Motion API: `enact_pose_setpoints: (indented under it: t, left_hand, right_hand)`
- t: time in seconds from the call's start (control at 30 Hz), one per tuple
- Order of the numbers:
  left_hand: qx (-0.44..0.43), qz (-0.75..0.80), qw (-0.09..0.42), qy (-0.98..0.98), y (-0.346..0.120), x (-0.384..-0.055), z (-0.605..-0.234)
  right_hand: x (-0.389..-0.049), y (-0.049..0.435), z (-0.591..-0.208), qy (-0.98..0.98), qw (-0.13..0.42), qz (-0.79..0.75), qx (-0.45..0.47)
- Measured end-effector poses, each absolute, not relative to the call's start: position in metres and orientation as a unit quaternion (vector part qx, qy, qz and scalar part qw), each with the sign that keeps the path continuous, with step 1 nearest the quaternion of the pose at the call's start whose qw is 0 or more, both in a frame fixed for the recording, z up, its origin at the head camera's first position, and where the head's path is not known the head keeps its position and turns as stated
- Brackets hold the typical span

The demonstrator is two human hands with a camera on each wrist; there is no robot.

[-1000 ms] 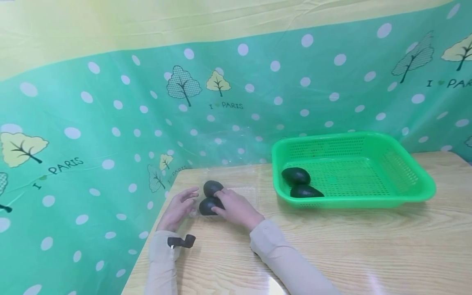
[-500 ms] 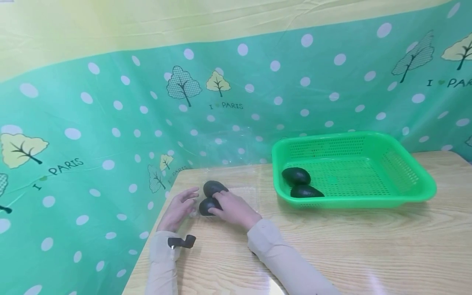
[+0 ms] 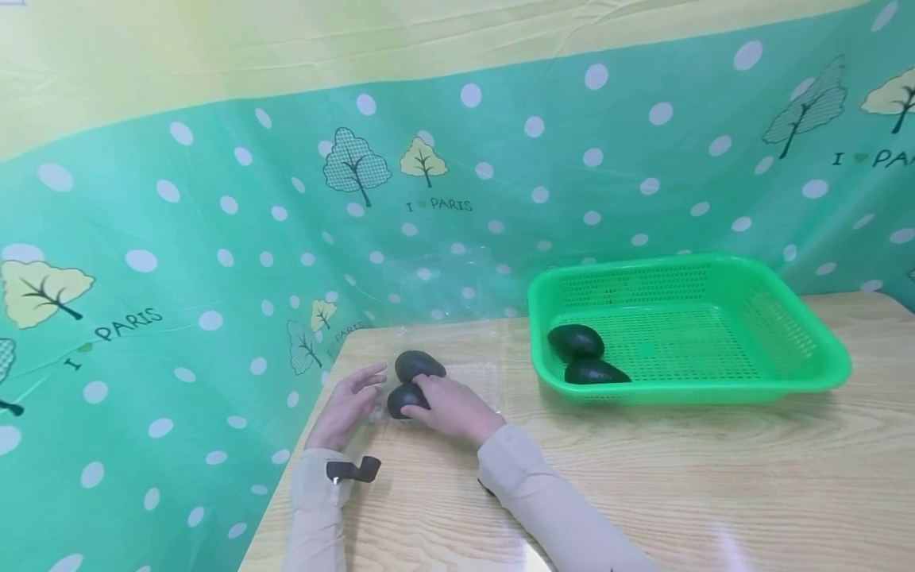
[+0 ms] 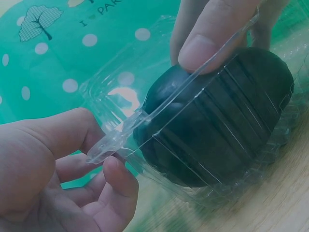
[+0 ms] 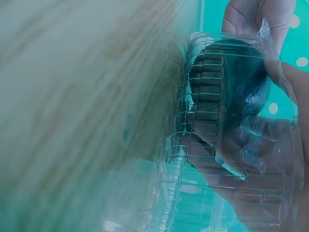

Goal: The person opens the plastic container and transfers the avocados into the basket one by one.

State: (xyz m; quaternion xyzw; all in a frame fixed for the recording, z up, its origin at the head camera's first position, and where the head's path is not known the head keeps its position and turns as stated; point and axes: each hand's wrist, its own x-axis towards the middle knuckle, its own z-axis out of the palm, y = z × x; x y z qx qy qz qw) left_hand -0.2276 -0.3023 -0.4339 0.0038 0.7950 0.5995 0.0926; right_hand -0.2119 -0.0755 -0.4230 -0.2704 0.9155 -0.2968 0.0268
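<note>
Two dark avocados lie in a clear plastic box on the left of the table: the far avocado (image 3: 417, 365) and the near avocado (image 3: 403, 402). My right hand (image 3: 453, 403) reaches in from the right and holds the near one, thumb on its near side. In the left wrist view that thumb (image 4: 200, 50) presses on the top of an avocado (image 4: 217, 121) behind the ribbed wall. My left hand (image 3: 346, 407) is at the box's left side, pinching its corner tab (image 4: 108, 145) between thumb and finger. The right wrist view shows the box wall (image 5: 207, 92) before the right fingers.
A green perforated basket (image 3: 693, 391) stands on the wooden table (image 3: 679, 485) to the right. Within it, at the left end, lie two more avocados (image 3: 575, 342). A green dotted curtain (image 3: 543, 199) hangs behind the table and down its left side.
My right hand has shifted slightly left and down over the near avocado, uncovering more of the far one. The left hand stays at the box corner.
</note>
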Motion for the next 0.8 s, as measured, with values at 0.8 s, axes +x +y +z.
enact_pose_setpoints:
  t: [0.8]
  left_hand:
    - [0.003,0.600,0.093,0.795,-0.3014,-0.2267,-0.4320]
  right_hand:
    - [-0.2114,-0.0727,-0.4229,0.904,0.001,-0.319,-0.284]
